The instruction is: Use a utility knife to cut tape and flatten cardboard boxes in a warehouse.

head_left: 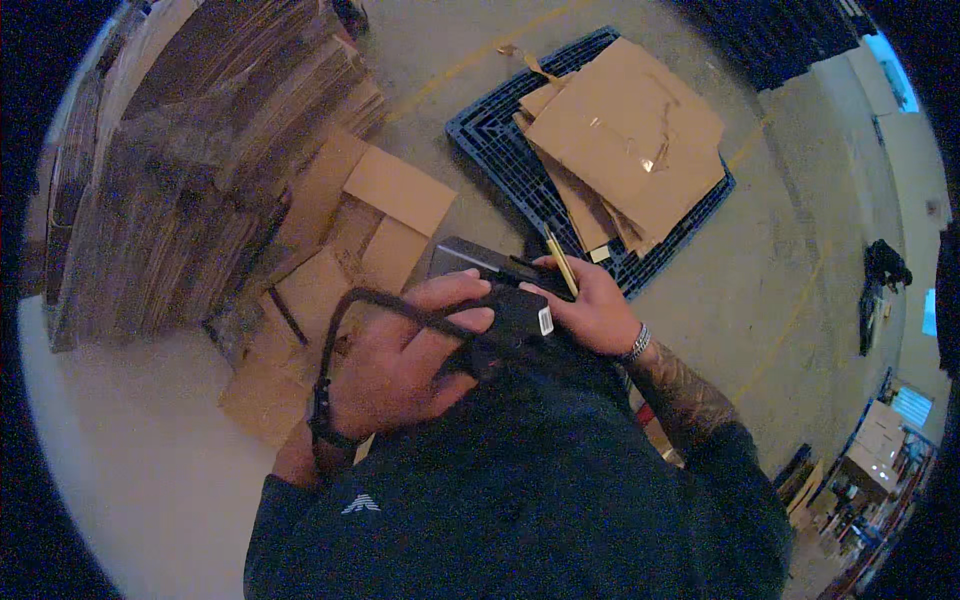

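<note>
In front of my dark top, my left hand [410, 350] has its fingers curled over a black object [505, 325] with a small white label, its exact kind unclear. A black cable [365, 295] loops across that hand. My right hand [600, 310] grips the black object's right side along with a slim yellow tool [560, 260] that points upward. A dark grey oblong device [455, 258] lies just beyond my fingertips, partly hidden behind them.
Flattened cardboard [625, 140] is piled on a black plastic pallet [480, 140] ahead. A tall stack of cardboard sheets [150, 200] stands at left, with loose pieces [395, 195] beside it on the floor [150, 460]. Boxes [880, 450] and shelving sit at the far right.
</note>
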Motion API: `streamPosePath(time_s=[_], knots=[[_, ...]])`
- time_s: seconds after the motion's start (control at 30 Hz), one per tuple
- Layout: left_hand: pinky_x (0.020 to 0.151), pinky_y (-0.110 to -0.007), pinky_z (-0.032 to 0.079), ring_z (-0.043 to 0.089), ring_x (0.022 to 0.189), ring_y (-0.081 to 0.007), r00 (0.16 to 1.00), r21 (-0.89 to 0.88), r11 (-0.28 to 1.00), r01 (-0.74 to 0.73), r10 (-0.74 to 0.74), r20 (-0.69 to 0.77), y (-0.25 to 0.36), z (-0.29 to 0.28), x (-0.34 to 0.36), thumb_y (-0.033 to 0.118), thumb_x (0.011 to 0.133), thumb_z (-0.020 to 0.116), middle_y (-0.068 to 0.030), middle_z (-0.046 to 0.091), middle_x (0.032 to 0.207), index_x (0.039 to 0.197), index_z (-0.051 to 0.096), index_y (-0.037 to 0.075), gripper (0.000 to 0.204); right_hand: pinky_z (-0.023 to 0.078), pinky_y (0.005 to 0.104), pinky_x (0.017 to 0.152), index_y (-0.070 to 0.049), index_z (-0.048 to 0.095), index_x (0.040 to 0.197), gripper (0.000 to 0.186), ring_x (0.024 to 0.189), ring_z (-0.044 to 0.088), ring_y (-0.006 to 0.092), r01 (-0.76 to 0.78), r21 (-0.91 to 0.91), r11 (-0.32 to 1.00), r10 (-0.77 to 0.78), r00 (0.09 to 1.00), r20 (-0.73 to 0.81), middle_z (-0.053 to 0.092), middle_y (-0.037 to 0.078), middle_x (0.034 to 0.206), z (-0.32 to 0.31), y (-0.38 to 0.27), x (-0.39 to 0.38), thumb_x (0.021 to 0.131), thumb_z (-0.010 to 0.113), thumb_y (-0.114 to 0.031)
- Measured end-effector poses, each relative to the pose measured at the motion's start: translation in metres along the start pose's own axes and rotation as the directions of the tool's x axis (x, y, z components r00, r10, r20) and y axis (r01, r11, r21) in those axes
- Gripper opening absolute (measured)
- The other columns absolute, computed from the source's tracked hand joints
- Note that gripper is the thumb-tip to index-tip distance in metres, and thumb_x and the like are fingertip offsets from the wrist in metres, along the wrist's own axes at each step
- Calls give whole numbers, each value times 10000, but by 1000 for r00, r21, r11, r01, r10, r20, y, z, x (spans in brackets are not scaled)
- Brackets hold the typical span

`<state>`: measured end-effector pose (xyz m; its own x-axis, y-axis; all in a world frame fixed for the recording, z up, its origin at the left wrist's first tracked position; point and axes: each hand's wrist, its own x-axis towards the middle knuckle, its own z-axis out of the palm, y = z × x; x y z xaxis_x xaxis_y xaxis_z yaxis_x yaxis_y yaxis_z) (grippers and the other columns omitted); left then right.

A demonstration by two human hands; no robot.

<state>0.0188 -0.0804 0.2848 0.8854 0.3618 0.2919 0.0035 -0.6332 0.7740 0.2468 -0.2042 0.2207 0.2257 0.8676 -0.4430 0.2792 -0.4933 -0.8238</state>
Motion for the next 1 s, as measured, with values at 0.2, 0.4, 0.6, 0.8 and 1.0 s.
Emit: streamPosePath(time_s=[0.2, 0.4, 0.6, 0.8, 1.0], knots=[[938, -407, 491, 583, 1117, -334, 988, 59, 988, 144, -141, -59, 4, 4, -5, 128, 775, 774, -165, 578, 1191, 1154, 535, 45, 456, 492, 324, 857, 42, 615, 1135, 521, 921, 627, 173, 60, -40, 997, -60, 998, -5, 681, 126, 961, 3, 2, 3, 860, 728, -386], [934, -359, 463, 556, 1117, -198, 665, -749, 511, 421, -736, -128, 2, 16, -10, 137, 796, 774, -113, 592, 1112, 1144, 510, 46, 446, 486, 302, 818, 31, 620, 1128, 510, 868, 607, 147, -20, 21, 1000, 21, 999, -35, 674, 100, 928, 6, 3, 6, 875, 706, -404], [972, -449, 461, 576, 1134, -342, 982, -5, 985, 172, -172, -77, -5, 2, -10, 56, 671, 770, -141, 593, 1231, 1168, 608, 106, 526, 488, 304, 828, 61, 636, 1081, 533, 892, 613, 145, -15, 80, 997, 14, 1000, 21, 680, 100, 942, 3, -3, 12, 869, 711, -421], [983, -449, 448, 555, 1176, -311, 960, 216, 976, -18, -44, 277, -15, -8, 2, 107, 604, 784, -90, 584, 1269, 1236, 609, 151, 658, 488, 325, 854, 73, 644, 1079, 556, 924, 631, 177, 54, -54, 997, -45, 986, 162, 693, 143, 971, 0, -1, 24, 847, 728, -426], [1028, -448, 418, 500, 1268, -295, 916, 269, 963, -5, -104, 388, -4, -2, 7, 106, 650, 764, -81, 534, 1363, 1257, 608, 187, 631, 491, 343, 856, 47, 650, 1091, 542, 928, 642, 216, 136, -116, 984, -106, 966, 235, 687, 175, 961, -2, -1, 27, 835, 741, -422]])
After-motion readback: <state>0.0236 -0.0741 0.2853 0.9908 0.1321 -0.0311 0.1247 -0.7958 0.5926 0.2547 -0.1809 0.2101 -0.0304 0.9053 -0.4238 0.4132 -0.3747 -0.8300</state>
